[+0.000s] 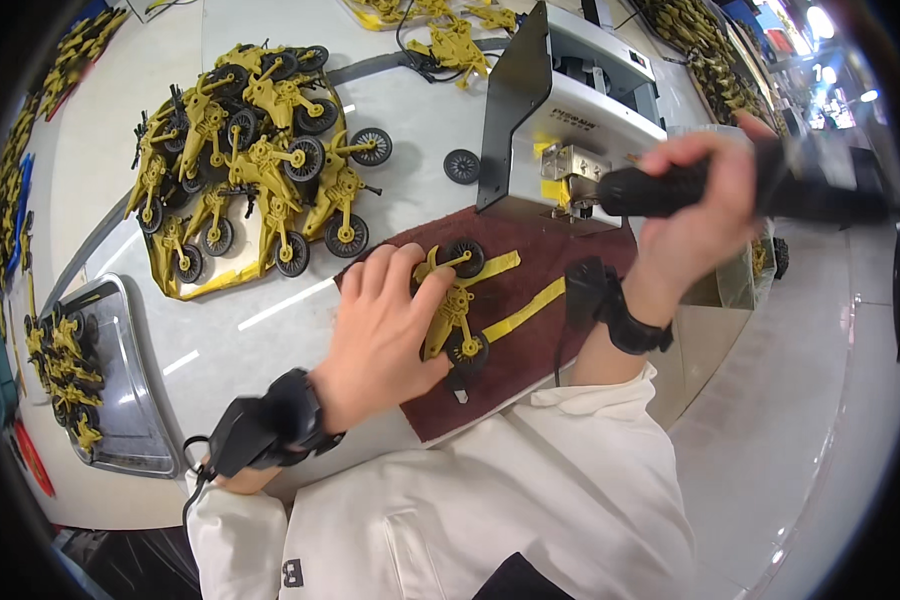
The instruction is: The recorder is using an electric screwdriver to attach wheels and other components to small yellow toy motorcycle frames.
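My left hand [385, 315] rests on the brown mat with its fingers closed round a yellow toy motorcycle [456, 308] that lies on its side, black wheels showing. My right hand [705, 195] is raised, wrapped round a black electric screwdriver [638, 192]. That screwdriver points left, its front end at the metal outlet [574, 170] of a white and black box-shaped machine, which looks like a screw feeder [585, 115]. Whether the tip touches the outlet cannot be made out. Yellow tape strips [525, 308] run over the mat [510, 365] beside the motorcycle.
A pile of yellow toy motorcycles [260, 165] fills a tray at the back left. A metal tray [135, 420] with more parts stands at the far left. One loose black wheel [461, 166] lies left of the machine. Yellow parts [450, 50] lie behind.
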### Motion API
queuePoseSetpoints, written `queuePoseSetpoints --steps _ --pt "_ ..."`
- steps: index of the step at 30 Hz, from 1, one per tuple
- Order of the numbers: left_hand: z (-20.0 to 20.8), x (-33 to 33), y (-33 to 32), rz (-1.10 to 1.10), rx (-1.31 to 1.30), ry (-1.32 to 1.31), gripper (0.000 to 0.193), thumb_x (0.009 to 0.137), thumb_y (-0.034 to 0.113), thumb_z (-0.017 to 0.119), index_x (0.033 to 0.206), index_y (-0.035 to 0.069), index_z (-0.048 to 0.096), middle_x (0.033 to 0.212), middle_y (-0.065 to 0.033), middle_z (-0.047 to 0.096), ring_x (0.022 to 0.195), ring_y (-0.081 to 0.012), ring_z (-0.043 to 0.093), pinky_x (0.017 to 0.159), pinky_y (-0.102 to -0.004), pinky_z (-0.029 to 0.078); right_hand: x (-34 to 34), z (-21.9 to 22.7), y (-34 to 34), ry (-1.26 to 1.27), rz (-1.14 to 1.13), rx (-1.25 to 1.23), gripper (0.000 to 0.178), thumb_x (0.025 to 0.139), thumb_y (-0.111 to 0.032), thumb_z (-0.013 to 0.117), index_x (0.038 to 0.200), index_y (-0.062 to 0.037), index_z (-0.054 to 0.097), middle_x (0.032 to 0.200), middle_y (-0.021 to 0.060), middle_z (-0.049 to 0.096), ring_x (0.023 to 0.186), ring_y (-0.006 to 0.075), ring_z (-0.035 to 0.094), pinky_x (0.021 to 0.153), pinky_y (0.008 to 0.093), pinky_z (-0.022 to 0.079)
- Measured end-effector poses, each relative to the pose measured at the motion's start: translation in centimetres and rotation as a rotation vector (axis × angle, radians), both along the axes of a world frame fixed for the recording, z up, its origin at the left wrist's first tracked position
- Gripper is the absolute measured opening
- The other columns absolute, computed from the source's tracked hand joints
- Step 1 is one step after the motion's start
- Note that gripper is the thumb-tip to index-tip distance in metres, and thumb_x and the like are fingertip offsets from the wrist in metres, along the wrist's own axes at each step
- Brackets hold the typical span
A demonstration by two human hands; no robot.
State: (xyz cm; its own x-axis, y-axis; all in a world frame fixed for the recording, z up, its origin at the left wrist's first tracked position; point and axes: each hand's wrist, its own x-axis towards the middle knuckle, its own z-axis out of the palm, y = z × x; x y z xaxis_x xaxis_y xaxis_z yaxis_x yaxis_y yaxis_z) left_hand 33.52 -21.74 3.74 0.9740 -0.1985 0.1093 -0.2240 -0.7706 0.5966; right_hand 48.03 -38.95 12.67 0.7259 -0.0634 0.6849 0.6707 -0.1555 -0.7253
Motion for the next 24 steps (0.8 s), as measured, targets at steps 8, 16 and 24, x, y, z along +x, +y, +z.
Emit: queuePoseSetpoints --steps 8,16,24 --pt "-2.7 -0.5 1.2 -0.147 0.025 0.021 0.094 0.059 0.049 0.075 0.135 0.008 0.037 0.142 -0.0184 0.029 0.131 -0.0383 0.024 0.105 -0.0553 0.016 -5.5 -2.3 0.4 0.152 0.335 0.205 0.05 0.086 -0.038 0.052 0.118 -0.0026 0.035 0.061 0.008 0.047 0.047 0.0188 0.047 0.047 0.0331 0.04" --pt "-3.5 -1.6 -0.4 0.048 -0.041 -0.026 0.092 0.057 0.046 0.078 0.133 0.009 0.04 0.137 -0.0157 0.036 0.126 -0.0339 0.032 0.104 -0.0536 0.018 -8.3 -4.6 1.3 0.145 0.623 0.201 0.066 0.084 -0.048 0.051 0.123 -0.0009 0.026 0.065 0.0086 0.049 0.044 0.0204 0.048 0.046 0.0347 0.042" --pt "-4.0 -1.4 -0.2 0.023 -0.085 -0.033 0.092 0.056 0.045 0.078 0.131 0.008 0.04 0.143 -0.0145 0.031 0.131 -0.0358 0.027 0.104 -0.055 0.016 -7.8 -5.7 1.9 0.237 0.53 0.084 0.062 0.086 -0.043 0.051 0.124 -0.0016 0.025 0.068 0.0108 0.05 0.048 0.021 0.049 0.048 0.0362 0.043"
